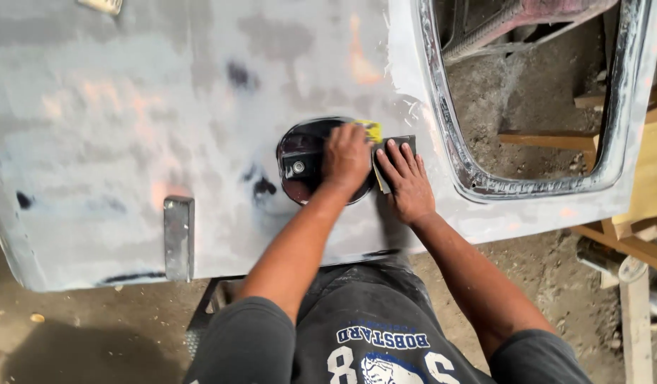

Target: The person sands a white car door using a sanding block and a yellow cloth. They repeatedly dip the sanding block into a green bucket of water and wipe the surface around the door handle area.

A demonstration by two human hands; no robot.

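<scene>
A large grey, sanded car body panel [129, 128] lies flat before me. Near its middle is a round dark recess [300, 167] with a small bolt inside. My left hand [346, 158] is curled over the recess's right rim, gripping a yellow-backed piece of sandpaper [373, 130]. My right hand [406, 181] presses flat with spread fingers on a dark sanding block [401, 142] just to the right of the recess. The two hands touch side by side.
A window opening with a bright metal frame [449, 142] is at the right, with dirt floor showing through it. A grey metal bracket [178, 238] sits at the panel's near edge. Wooden planks [648, 171] and a pipe [598, 252] lie at the right.
</scene>
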